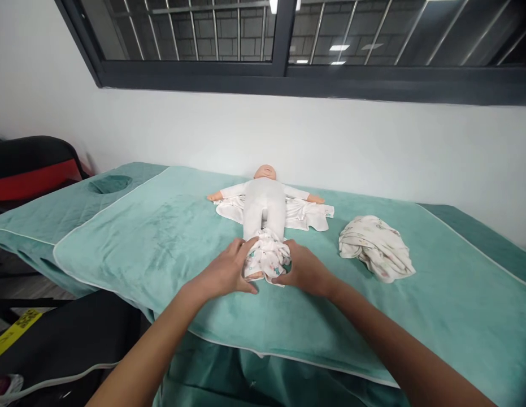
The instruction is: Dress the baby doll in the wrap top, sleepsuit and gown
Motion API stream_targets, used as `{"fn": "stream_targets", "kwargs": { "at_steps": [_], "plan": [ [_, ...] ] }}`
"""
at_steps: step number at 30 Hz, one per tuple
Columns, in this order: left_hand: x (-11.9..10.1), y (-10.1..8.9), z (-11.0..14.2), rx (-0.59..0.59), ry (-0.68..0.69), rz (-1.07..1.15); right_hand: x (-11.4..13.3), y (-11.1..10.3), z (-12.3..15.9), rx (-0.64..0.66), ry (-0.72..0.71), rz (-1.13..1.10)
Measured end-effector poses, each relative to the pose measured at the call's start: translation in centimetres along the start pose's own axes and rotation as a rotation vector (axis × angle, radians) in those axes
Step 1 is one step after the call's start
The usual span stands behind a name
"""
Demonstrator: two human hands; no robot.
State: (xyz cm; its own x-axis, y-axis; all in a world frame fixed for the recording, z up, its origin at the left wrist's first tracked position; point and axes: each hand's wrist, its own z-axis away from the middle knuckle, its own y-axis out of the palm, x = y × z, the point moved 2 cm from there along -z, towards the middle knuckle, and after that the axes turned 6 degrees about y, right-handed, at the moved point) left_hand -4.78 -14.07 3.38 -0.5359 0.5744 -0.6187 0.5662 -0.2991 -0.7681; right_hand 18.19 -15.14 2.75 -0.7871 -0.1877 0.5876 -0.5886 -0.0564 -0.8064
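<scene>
A baby doll (265, 199) with a white cloth body lies on its back, head toward the wall and legs toward me. Patterned baby pants (268, 257) are bunched around its lower legs, and a bit of a foot shows at the near opening. My left hand (231, 268) grips the left side of the pants, thumb at the near edge. On the other side my right hand (307, 270) is curled round the fabric. A white baby garment (307, 213) lies spread beneath the doll's back and arms.
A crumpled patterned cloth (376, 247) lies to the right on the green bed cover (161, 226). At the left end, the bed has a face hole (110, 183). A black and red chair (34, 169) stands far left; a black seat (76, 339) with a cable is near me.
</scene>
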Motion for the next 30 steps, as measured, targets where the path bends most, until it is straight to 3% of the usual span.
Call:
{"fn": "stream_targets", "kwargs": {
  "at_steps": [3, 6, 11, 15, 18, 22, 26, 28, 30],
  "plan": [
    [-1.1, 0.6, 0.1, -0.038, -0.051, -0.153, 0.7, 0.2, 0.3, -0.009, -0.002, 0.11],
    [-2.5, 0.1, 0.2, -0.031, -0.085, -0.081, 1.1, -0.6, 0.7, 0.134, 0.013, -0.115],
    [-5.3, -2.1, 0.7, 0.053, -0.106, 0.311, 1.6, -2.9, 1.9, 0.499, 0.087, -0.647],
    [-7.0, -4.6, 0.0, 0.047, -0.129, 0.612, 2.5, -5.7, 1.7, 0.537, 0.076, -0.773],
    [-7.8, -6.9, -1.7, 0.008, -0.067, 0.608, 4.0, -9.0, 0.1, 0.505, -0.035, -0.586],
    [-8.9, -10.9, -4.8, 0.061, 0.026, 0.338, 6.4, -14.3, -3.1, 0.393, -0.117, -0.133],
    [-10.6, -14.5, -7.1, 0.333, 0.049, 0.105, 8.8, -18.2, -4.9, 0.466, -0.148, 0.143],
    [-11.5, -15.4, -7.6, 0.486, 0.015, -0.004, 10.0, -19.2, -5.1, 0.48, -0.152, 0.183],
    [-12.5, -16.0, -8.0, 0.542, -0.016, -0.142, 11.1, -19.9, -5.1, 0.461, -0.152, 0.168]
  ]
}}
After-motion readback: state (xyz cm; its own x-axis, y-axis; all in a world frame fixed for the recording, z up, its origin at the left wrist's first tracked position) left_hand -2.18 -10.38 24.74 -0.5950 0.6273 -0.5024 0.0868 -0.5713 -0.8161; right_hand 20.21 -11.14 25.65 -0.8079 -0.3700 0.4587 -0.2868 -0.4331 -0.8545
